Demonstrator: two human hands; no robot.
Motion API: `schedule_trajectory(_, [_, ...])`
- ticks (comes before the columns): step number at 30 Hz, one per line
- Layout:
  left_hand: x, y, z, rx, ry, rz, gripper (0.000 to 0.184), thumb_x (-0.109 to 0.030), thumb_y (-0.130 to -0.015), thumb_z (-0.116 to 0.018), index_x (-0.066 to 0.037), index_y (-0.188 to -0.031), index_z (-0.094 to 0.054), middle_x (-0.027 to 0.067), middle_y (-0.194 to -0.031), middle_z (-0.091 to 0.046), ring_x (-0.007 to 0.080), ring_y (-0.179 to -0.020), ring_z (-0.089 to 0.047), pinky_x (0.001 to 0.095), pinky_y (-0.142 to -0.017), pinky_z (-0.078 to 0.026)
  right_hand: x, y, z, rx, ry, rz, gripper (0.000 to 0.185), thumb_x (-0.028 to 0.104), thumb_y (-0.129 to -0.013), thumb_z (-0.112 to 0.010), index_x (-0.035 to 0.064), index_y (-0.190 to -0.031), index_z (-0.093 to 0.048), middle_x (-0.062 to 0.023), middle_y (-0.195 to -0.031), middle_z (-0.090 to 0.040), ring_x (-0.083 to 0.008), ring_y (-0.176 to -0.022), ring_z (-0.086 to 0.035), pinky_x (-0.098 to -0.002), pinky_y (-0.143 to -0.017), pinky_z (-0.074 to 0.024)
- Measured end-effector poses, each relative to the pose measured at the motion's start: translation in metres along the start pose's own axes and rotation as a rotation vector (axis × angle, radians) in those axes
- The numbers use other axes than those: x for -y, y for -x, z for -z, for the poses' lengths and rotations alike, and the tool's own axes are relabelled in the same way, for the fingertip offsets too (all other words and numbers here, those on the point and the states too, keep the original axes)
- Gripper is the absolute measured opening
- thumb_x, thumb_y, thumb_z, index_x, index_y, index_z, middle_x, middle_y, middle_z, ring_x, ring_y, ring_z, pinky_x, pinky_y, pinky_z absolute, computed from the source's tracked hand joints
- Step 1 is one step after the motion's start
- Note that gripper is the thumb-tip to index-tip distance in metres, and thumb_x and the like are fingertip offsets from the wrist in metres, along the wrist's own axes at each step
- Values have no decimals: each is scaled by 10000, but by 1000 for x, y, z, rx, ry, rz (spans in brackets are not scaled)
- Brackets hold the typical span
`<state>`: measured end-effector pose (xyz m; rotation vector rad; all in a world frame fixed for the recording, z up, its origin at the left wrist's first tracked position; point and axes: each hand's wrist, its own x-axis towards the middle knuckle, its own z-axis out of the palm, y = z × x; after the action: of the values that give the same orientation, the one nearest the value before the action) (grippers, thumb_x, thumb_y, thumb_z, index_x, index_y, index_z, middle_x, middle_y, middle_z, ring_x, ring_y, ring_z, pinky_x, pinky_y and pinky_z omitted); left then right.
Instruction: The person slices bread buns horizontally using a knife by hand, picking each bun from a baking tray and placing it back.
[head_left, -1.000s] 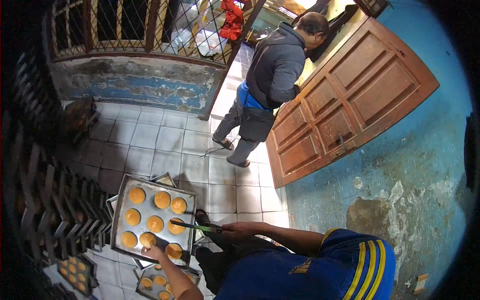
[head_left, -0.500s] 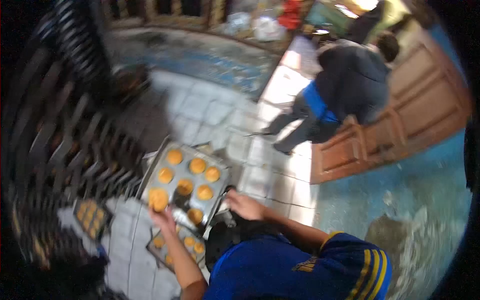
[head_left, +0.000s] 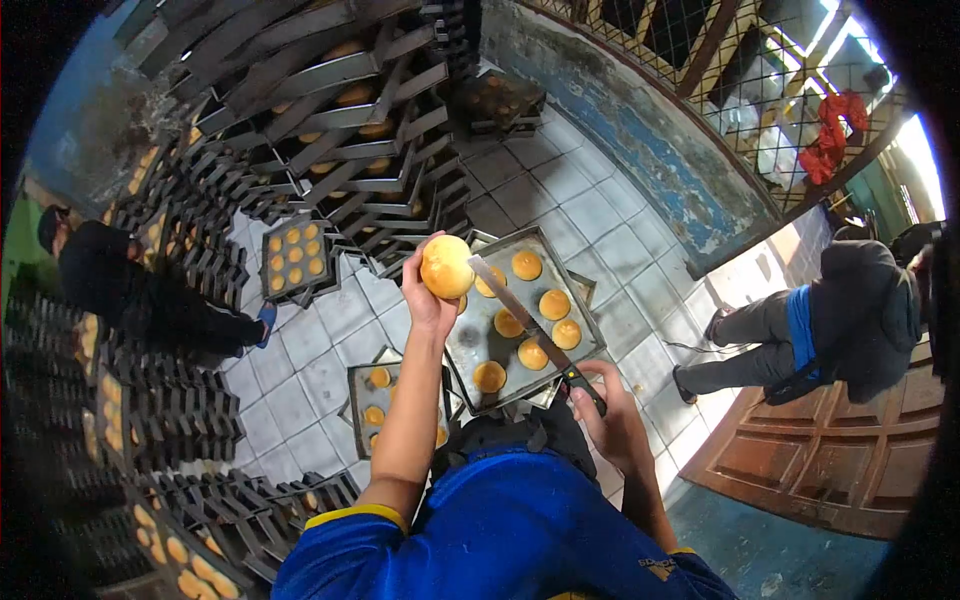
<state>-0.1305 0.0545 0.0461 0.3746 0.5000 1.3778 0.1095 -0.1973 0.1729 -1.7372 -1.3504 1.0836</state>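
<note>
A round golden bun (head_left: 447, 267) sits in my left hand (head_left: 428, 308), its fingers wrapped around the side. My right hand (head_left: 613, 420) grips the black handle of a long serrated knife (head_left: 518, 312). The blade slants up to the left, its tip close to the bun's right side. Beneath both lies a metal baking tray (head_left: 465, 345) with several more buns, such as the bun (head_left: 526, 264) near its far edge. The blade partly covers some of them.
Tall stacks of trays (head_left: 350, 150) with buns rise on the left. More trays lie on the tiled floor, one tray (head_left: 292, 258) left and another (head_left: 350, 400) near me. A person (head_left: 130, 275) stands left; another person (head_left: 850, 320) is right, by a wooden door (head_left: 830, 450).
My view has turned, bringing the stacks and the person on the left into sight. My left hand has lifted the bun toward the tray's far left; the knife now points at it.
</note>
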Motion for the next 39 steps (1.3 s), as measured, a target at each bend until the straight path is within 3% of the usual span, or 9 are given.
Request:
schedule_trajectory(4, [-1,-1,-7,68,-38,-8,505,-394,-1056,-456,-35,-1360,-639,93,-1248,-716,236,-1144,-696,398,-1002,-578,12,11,9,-36,33,26,315,143,-1063,-618,31,-1351,-553,-78,-735,-696,-172,-697,-671,-328,-686,-509])
schedule_trajectory(6, [-2,-1,-9,94,-43,-2,500,-385,-1057,-446,-34,-1357,-638,91,-1240,-713,235,-1144,-695,396,-1004,-576,18,17,12,-50,72,25,338,119,-1041,-658,55,-1359,-565,-131,-773,-732,-291,-739,-759,-402,-688,-548])
schedule_trajectory(9, [-2,-2,-11,88,-71,-20,518,-392,-1037,-496,-20,-1380,-607,107,-1196,-722,263,-1078,-724,419,-943,-618,23,23,17,-59,94,4,341,112,-1037,-668,57,-1359,-573,-142,-793,-745,-286,-765,-775,-397,-698,-558])
schedule_trajectory(19, [-3,2,-9,156,-224,35,462,-342,-1040,-468,-15,-1324,-628,117,-1216,-705,246,-1131,-695,395,-1006,-569,30,32,26,-74,94,-10,294,114,-1038,-675,63,-1322,-617,-146,-813,-764,-270,-795,-790,-371,-721,-569])
schedule_trajectory(21, [-3,0,-7,180,-248,47,461,-343,-1035,-477,-15,-1321,-627,121,-1214,-704,249,-1129,-696,399,-1002,-571,28,33,30,-67,71,-3,284,96,-1038,-668,34,-1311,-623,-120,-740,-736,-201,-714,-737,-340,-694,-538])
schedule_trajectory(24, [-3,3,-7,192,-265,59,460,-355,-1029,-504,-17,-1316,-625,123,-1209,-703,251,-1132,-694,407,-995,-575,31,32,31,-76,66,16,275,86,-1037,-672,30,-1302,-627,-112,-744,-734,-191,-720,-740,-334,-697,-541])
schedule_trajectory(27, [-1,5,-10,212,-224,109,453,-363,-1023,-531,-18,-1301,-624,131,-1194,-703,254,-1114,-699,411,-984,-581,29,29,34,-73,52,25,253,130,-1029,-690,70,-1271,-649,-134,-773,-758,-262,-747,-786,-376,-680,-561])
schedule_trajectory(36, [4,0,-1,223,-212,114,468,-401,-998,-585,-32,-1282,-634,126,-1152,-715,254,-1079,-704,403,-968,-583,39,34,50,14,55,-54,273,138,-1038,-673,67,-1302,-652,-129,-773,-749,-236,-739,-770,-361,-714,-563])
schedule_trajectory(39, [14,3,2,122,-216,112,487,-410,-988,-610,-22,-1283,-637,113,-1163,-714,244,-1036,-718,400,-915,-614,25,31,45,11,-22,18,288,161,-1055,-660,69,-1328,-646,-139,-822,-758,-225,-753,-767,-354,-728,-567])
